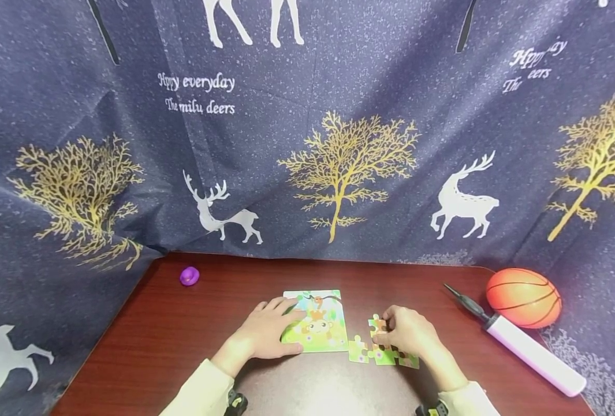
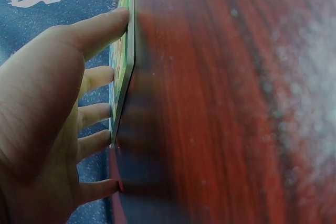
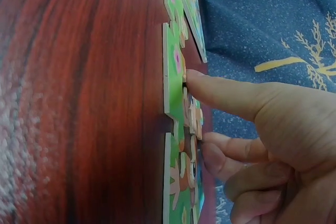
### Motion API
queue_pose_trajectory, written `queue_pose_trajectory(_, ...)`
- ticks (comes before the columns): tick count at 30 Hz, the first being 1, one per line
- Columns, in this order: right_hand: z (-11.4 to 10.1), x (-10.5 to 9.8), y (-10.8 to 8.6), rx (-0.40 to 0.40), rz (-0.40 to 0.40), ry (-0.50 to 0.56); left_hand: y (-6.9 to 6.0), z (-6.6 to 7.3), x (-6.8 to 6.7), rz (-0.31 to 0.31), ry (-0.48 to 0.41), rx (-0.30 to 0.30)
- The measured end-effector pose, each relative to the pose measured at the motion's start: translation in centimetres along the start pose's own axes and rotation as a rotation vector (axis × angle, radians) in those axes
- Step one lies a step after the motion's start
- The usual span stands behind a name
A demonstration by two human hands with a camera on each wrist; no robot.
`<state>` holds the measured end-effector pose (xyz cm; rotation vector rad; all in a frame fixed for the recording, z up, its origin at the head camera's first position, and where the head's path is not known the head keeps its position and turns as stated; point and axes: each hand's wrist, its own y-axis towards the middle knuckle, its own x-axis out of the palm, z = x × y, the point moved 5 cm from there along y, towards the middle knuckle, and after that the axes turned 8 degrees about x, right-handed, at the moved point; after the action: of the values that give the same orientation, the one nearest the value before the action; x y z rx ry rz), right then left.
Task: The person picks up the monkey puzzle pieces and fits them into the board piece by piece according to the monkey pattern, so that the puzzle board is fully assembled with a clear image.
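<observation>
A square picture puzzle with a monkey on it point(image 1: 319, 329) lies flat at the middle of the table. Spread over its left side is my left hand point(image 1: 271, 330), fingers straight, the thumb point(image 2: 107, 29) touching the near edge. To the right lie several jigsaw pieces: a green one with a flower point(image 1: 358, 351), another green one point(image 3: 172, 74) beside it, and more partly under my right hand point(image 1: 412, 330). Thumb and index finger of that hand pinch a brown-and-green puzzle piece point(image 1: 376, 325) among the others, at table level. The fingers hide part of it.
A white pump with a dark nozzle point(image 1: 536, 355) and an orange basketball point(image 1: 524, 297) lie at the right edge of the brown table point(image 1: 224, 289). A small purple hat-shaped object point(image 1: 189, 276) sits at the back left. A patterned cloth point(image 1: 265, 173) hangs behind.
</observation>
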<state>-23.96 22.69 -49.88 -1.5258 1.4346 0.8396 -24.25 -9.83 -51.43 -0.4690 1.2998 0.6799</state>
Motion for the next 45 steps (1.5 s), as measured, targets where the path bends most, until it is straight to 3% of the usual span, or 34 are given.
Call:
queue_pose_trajectory(9,0.13,-0.16,0.02,0.043,-0.005,-0.039,0.05,-0.11,0.03,-0.003,-0.001,-0.001)
queue_pose_trajectory(28,-0.18,-0.04,0.08,0.012,-0.009,-0.005,0.01,-0.11,0.07,0.000,0.007,0.003)
queue_pose_trajectory(45,-0.37,0.12,-0.10,-0.015,0.039,0.043,-0.08,-0.25,-0.11,-0.001,0.024,0.013)
